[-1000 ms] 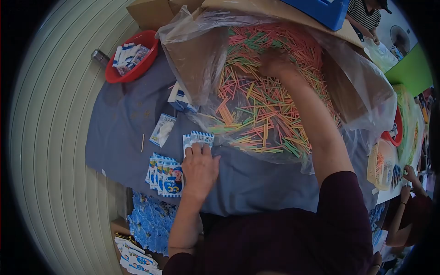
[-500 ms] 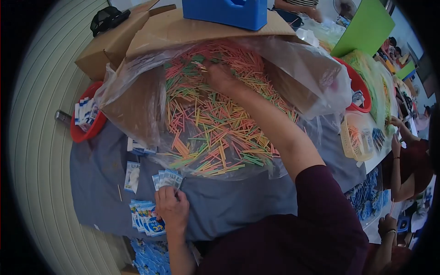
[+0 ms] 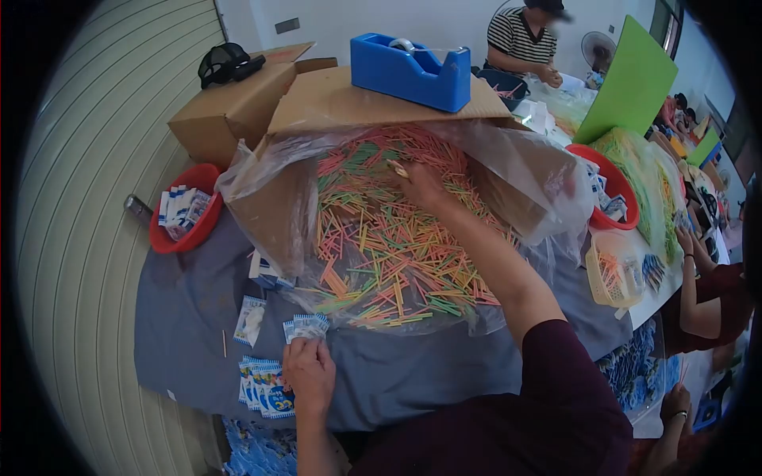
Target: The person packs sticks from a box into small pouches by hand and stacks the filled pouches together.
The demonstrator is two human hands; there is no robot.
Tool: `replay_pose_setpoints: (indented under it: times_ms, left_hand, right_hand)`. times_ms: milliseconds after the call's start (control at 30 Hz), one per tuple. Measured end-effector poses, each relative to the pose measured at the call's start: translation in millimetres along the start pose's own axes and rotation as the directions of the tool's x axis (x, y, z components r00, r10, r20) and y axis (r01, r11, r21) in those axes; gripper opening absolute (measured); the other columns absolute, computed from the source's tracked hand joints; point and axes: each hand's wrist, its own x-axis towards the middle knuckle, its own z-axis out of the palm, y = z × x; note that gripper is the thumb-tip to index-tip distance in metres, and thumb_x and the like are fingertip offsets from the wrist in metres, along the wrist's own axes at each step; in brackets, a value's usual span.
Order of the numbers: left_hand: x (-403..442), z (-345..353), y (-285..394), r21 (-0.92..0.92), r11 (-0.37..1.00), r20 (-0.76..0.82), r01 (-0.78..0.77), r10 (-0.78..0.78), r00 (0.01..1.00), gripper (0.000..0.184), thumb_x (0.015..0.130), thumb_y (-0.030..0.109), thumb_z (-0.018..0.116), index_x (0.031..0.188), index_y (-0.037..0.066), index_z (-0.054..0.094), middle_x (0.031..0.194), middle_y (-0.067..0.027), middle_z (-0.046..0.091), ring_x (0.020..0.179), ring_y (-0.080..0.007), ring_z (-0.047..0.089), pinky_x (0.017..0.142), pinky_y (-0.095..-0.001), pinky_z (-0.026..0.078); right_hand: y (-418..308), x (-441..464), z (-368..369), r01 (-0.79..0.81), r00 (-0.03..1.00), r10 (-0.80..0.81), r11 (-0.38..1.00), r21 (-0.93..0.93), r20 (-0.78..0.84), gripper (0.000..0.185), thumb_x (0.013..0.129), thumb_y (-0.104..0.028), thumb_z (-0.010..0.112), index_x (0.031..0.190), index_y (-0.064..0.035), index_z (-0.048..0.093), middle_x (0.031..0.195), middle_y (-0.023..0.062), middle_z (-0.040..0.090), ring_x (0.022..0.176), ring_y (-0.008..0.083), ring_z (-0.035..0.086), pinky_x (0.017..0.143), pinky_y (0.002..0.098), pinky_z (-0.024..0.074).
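My left hand [image 3: 309, 371] rests on the grey cloth with its fingers closed on a few blue-and-white packets [image 3: 307, 326]. Just left of it lies a fanned stack of blue printed packets [image 3: 267, 389]. A single packet [image 3: 250, 320] sits further up, beside one thin stick [image 3: 225, 343]. My right hand [image 3: 422, 187] reaches deep into a plastic-lined cardboard box [image 3: 333, 95] lying open toward me. Its fingers are closed around pale stick ends [image 3: 398, 169], above the heap of thin pink, yellow and green sticks [image 3: 397, 254]; how many it holds is hidden.
A blue tape dispenser [image 3: 413, 73] stands on the box. Red bowls of packets flank it, at left [image 3: 186, 210] and right [image 3: 607, 186]. A cream basket [image 3: 611, 270], a green board [image 3: 629, 83] and co-workers' arms [image 3: 700, 305] are at right. A person in stripes [image 3: 520, 44] works behind.
The view has tipped upward, so the scene sits lower and further right, and more of the person behind shows. My right hand stays among the sticks; my left stays on the packets.
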Motion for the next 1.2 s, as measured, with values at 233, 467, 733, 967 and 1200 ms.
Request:
replay_pose_setpoints:
  times_ms: [233,467,733,967,1200]
  left_hand:
    - [-3.7,4.5,6.6,0.17,0.985,0.008,-0.041,0.04,0.999,0.008,0.08,0.006,0.064,0.08,-0.002,0.067,0.088,-0.0136,0.06,0.09,-0.0335,0.055,0.077,-0.0425,0.047]
    - [-4.5,1.8,-5.7,0.088,0.992,-0.086,-0.092,0.099,0.991,0.011,0.073,0.001,0.066,0.085,0.0,0.067,0.087,-0.0133,0.058,0.085,-0.0336,0.055,0.074,-0.0428,0.047]
    - [-11.9,-9.8,-0.9,0.106,0.994,-0.001,0.023,-0.023,1.0,0.011,0.079,0.007,0.067,0.088,0.003,0.07,0.086,-0.011,0.058,0.084,-0.0319,0.057,0.073,-0.0431,0.048]
    - [-8.0,-9.4,-22.8,-0.244,0.961,-0.006,0.132,-0.138,0.99,0.01,0.075,0.001,0.07,0.085,0.001,0.07,0.08,-0.0107,0.06,0.077,-0.0304,0.058,0.069,-0.0406,0.047]
    - [-3.3,-21.2,-8.0,-0.471,0.882,-0.226,-0.016,-0.104,0.969,0.011,0.073,-0.006,0.073,0.081,-0.002,0.068,0.081,-0.0084,0.063,0.076,-0.0188,0.061,0.069,-0.0307,0.048]
  right_hand:
    - [16.7,5.4,6.3,0.391,0.911,-0.398,0.917,-0.08,-0.106,0.027,0.093,-0.013,0.061,0.12,-0.0103,0.065,0.109,0.0171,0.068,0.097,0.0374,0.065,0.083,0.0445,0.0505]
    - [-2.6,2.4,7.8,0.095,0.994,-0.071,0.931,0.351,-0.08,0.028,0.09,-0.018,0.066,0.118,-0.0121,0.067,0.098,0.0153,0.071,0.087,0.031,0.068,0.073,0.0401,0.051]
    - [-6.4,-15.1,19.0,0.041,0.994,0.016,0.869,0.493,-0.109,0.028,0.092,-0.028,0.067,0.104,-0.0042,0.072,0.078,0.0126,0.069,0.071,0.0196,0.065,0.068,0.0377,0.0502]
    - [-14.3,-31.9,6.0,-0.016,0.997,-0.047,0.701,0.713,0.069,0.045,0.099,-0.043,0.053,0.105,-0.001,0.068,0.078,0.0048,0.067,0.079,0.0161,0.061,0.074,0.0353,0.0491]
    - [-22.8,-34.3,-3.8,0.251,0.965,-0.244,0.757,0.603,-0.096,0.048,0.097,-0.046,0.054,0.104,-0.0004,0.069,0.09,0.0063,0.068,0.087,0.0165,0.061,0.078,0.036,0.0489]
